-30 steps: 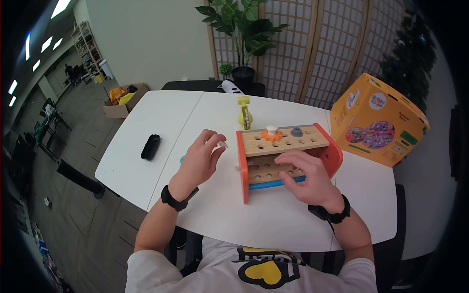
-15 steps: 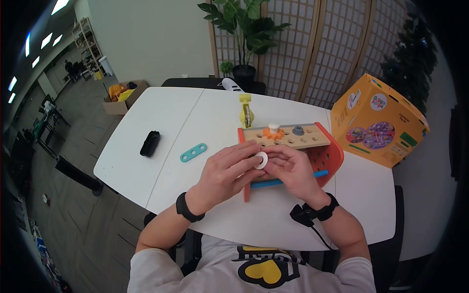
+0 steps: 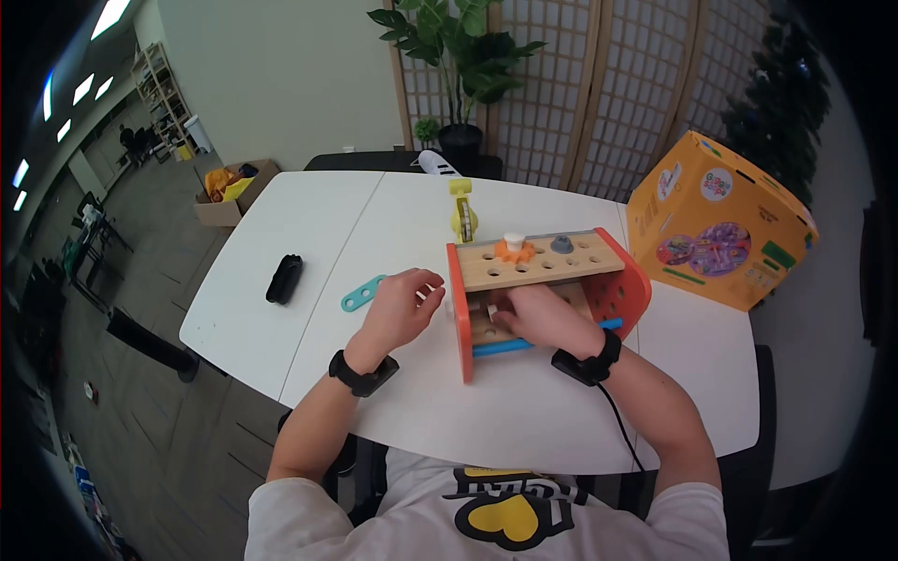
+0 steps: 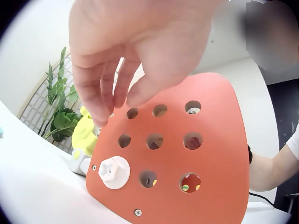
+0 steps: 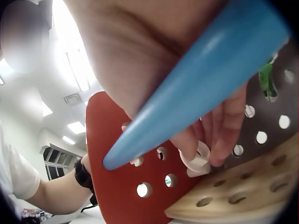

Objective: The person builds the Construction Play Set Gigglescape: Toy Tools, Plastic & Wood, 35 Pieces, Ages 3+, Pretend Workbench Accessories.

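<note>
A toy workbench with red side panels [image 4: 173,126] and a wooden top [image 3: 543,266] stands in front of me. My right hand [image 3: 552,323] reaches inside it, beneath the top and behind the blue rod [image 5: 196,88]. Thumb and fingertips pinch a white round toy nut [image 5: 198,161], close to the left panel's inner face. My left hand [image 3: 402,309] hovers outside that panel, fingers bent loosely and nothing visible between them. A white hex-headed toy bolt [image 4: 114,172] sits in a corner hole of the panel, below the left fingertips.
An orange gear [image 3: 514,250] and a grey piece [image 3: 561,244] sit on the top. Around the workbench are a teal strip with holes [image 3: 360,295], a black tray [image 3: 285,279], a yellow-green toy [image 3: 463,215] and a large orange box [image 3: 720,220].
The hands came together over the workbench at the white nut, then parted. Now the right hand has it inside the bench, and the left hand is back outside the left panel without it.
</note>
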Demonstrator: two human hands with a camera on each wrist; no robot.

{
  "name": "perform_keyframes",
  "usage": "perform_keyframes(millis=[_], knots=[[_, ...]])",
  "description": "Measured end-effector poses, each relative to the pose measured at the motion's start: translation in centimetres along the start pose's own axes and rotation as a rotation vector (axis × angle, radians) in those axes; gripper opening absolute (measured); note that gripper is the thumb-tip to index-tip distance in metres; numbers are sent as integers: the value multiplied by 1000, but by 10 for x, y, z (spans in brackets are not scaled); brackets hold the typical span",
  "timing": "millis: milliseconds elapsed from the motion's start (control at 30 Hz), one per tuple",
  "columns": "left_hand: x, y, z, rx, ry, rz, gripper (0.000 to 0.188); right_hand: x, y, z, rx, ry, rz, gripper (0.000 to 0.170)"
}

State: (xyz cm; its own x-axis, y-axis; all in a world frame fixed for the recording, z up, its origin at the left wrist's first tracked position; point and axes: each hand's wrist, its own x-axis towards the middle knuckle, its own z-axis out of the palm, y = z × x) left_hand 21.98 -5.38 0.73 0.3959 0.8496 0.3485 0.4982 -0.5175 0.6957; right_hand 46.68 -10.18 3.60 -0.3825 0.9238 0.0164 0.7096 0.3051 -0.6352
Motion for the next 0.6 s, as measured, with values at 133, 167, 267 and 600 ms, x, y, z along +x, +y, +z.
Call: perform_keyframes(millis=[133, 167, 267, 600], knots=[[-1, -10, 9, 46, -179, -34, 16, 18, 17, 18, -41, 4, -30, 13], [-1, -10, 12, 58, -210, -44, 16, 20, 21, 22, -56, 20, -40, 13], [-1, -12, 16, 45, -157, -4, 14, 29, 32, 35, -108, 68, -72, 15], [0, -11, 16, 89, -163, 6, 14, 33, 19, 28, -157, -61, -11, 16]])
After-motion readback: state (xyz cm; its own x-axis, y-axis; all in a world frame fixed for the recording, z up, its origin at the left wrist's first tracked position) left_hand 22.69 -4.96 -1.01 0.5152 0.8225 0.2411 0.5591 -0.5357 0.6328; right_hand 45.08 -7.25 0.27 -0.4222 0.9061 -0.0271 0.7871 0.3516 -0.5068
